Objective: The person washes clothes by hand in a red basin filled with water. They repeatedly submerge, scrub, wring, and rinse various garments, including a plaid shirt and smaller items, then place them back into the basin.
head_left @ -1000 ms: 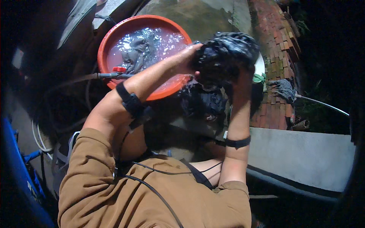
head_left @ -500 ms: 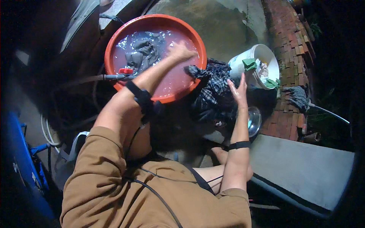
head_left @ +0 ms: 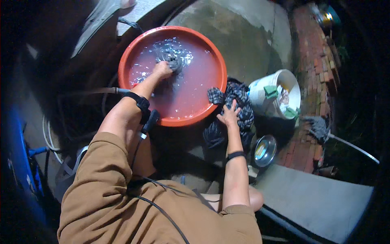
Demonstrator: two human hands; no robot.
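- Head view: our left hand is down in the orange basin, fingers curled over a wet grey cloth, which lies bunched in the water just beyond the knuckles; we judge the grip is closed on it so it can be worked under the surface.
- Our right hand is well apart from the left, fingers spread flat on a dark checked garment heaped against the basin's near rim, pressing rather than gripping, likely to keep the pile from sliding.
- To the right of that hand stands a white bucket with green and pale items inside; nearer us, a small metal bowl sits on the ground.
- A thin hose runs along the floor to the basin's edge, just beside our left wrist.
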